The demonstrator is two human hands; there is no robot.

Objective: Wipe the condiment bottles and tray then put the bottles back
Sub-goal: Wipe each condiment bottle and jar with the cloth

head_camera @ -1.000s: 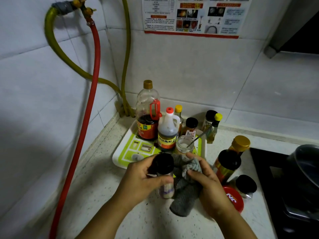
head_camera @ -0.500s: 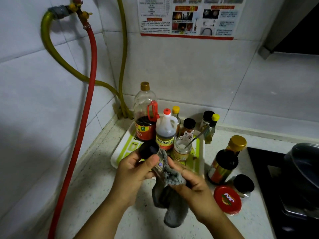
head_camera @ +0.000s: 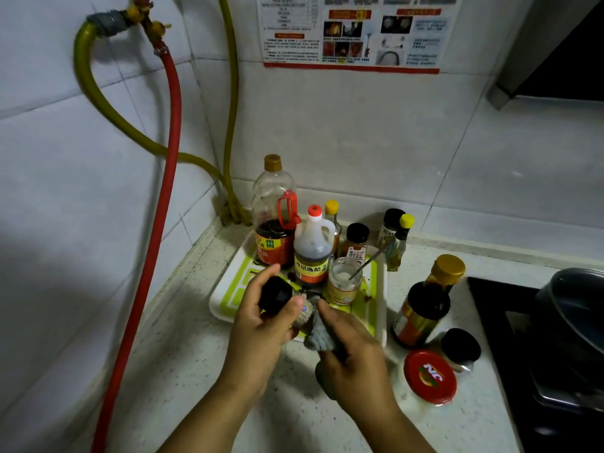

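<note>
The picture is dim and bluish, with soft, even light on the back wall tiles (head_camera: 359, 132) at upper centre. A broad shadow darkens the left wall (head_camera: 49, 256) at lower left. The right edge is nearly black around the stove (head_camera: 510, 322). Wide-angle distortion bends the tile lines near the edges. The hands at lower centre are slightly blurred; fine detail is smeared throughout.

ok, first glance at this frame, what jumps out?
The two hands at bottom centre: the left hand grips a small black-capped jar while the right hand rubs it with a grey cloth. Behind them, a green-and-white tray crowded with bottles, the big soy sauce bottle tallest. A red hose runs down the left wall.
</note>
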